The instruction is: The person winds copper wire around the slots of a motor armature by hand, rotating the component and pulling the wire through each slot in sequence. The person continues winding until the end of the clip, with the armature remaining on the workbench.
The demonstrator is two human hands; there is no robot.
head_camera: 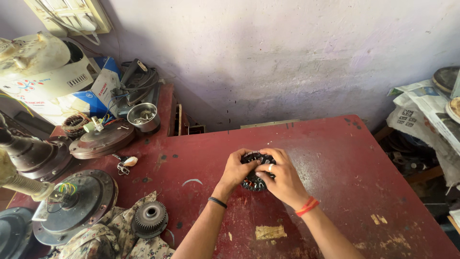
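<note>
Head view, looking down on a worn red workbench point(345, 158). Both hands close around a small dark motor stator point(255, 178) with reddish copper windings, held on the bench near its middle. Left hand point(236, 170) grips its left edge; right hand point(282, 178) covers the top. Work on the windings looks underway, not finished. A bare toothed stator core point(150, 218) lies on floral cloth point(117, 237) well to the left.
</note>
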